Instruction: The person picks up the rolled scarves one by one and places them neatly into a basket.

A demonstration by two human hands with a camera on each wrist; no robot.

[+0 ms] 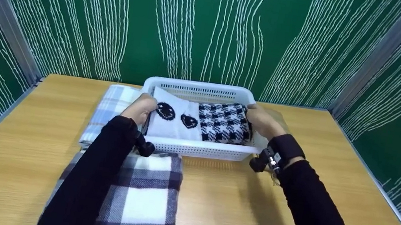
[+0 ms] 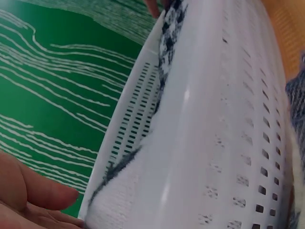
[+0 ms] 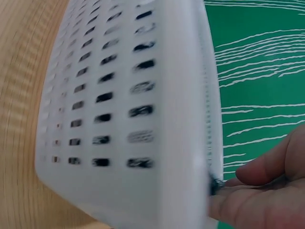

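Observation:
A white plastic basket [image 1: 214, 151] with perforated walls is held at its two short ends. My left hand [image 1: 142, 108] grips the left rim, and my right hand [image 1: 262, 121] grips the right rim. Inside lie two folded knits side by side: a white one [image 1: 174, 128] with dark eye-like spots on the left, and a black-and-white houndstooth one [image 1: 225, 122] on the right. In the right wrist view, thumb and fingers [image 3: 267, 191] meet at the basket's edge beside a bit of dark fabric. The fingers below the left rim are mostly hidden.
Left of the basket lies a folded pale blue plaid cloth [image 1: 109, 109]. A folded dark-and-white plaid blanket [image 1: 147, 204] lies in front, partly under my left sleeve. Green panels [image 1: 212, 31] with white lines stand behind the wooden table [image 1: 350, 198]. Something beige [image 1: 278, 118] shows behind my right hand.

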